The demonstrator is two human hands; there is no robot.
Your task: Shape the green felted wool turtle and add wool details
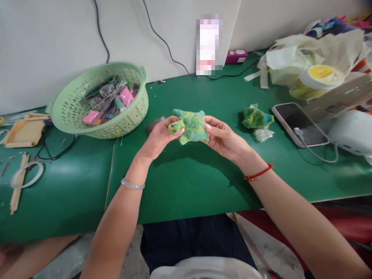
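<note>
Above green table (186, 186) | left hand (158, 137), right hand (223, 137) raised | fingers pinching clay figure (192, 127)

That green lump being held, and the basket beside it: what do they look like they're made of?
The lump, held between the left hand and right hand, looks like soft modelling clay or dough: matte, dented, green marbled with blue and yellow. It could be another soft compound. The basket looks like moulded plastic: pale green, smooth, with even rows of slots in its wall and a moulded rim handle.

Basket (72, 112) left on table (186, 182); phone (299, 123) right; clay lump (256, 117) between phone and held clay figure (192, 127).
</note>
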